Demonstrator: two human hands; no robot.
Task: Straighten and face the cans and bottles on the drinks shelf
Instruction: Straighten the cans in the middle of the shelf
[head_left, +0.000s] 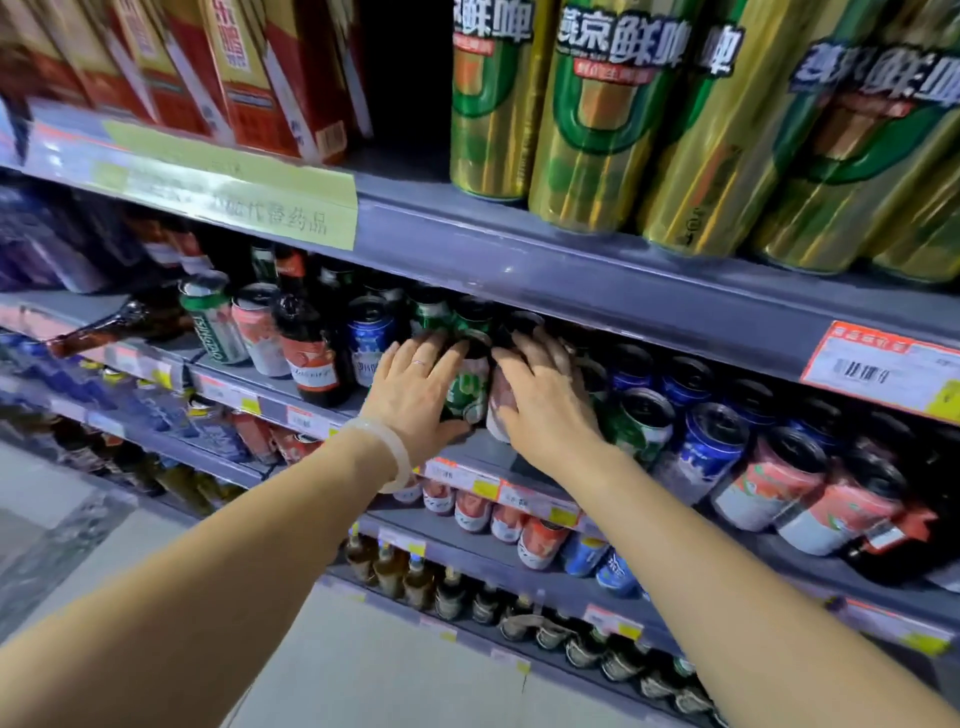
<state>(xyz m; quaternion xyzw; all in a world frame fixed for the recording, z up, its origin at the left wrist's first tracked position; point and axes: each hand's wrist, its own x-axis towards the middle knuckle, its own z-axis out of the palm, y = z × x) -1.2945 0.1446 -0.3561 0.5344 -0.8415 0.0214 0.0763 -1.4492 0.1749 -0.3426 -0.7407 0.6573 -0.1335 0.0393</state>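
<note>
On the middle drinks shelf (322, 410) my left hand (415, 389) grips a green can (465, 387) from its left side, thumb low at the front. My right hand (540, 395) grips a pale pink can (497, 410) right beside it, fingers curled over its top. The two cans touch each other at the shelf's front edge. A blue can (370, 338) and a dark bottle with a red and white label (311, 358) stand just left of my left hand. More green, blue and pink cans (711, 447) line the shelf to the right.
Tall gold and green beer cans (592, 114) and red cartons (260, 67) fill the shelf above. A bottle (114, 325) lies on its side at the far left. Lower shelves hold more cans (519, 525) and bottles (415, 577). Price tags line the shelf rails.
</note>
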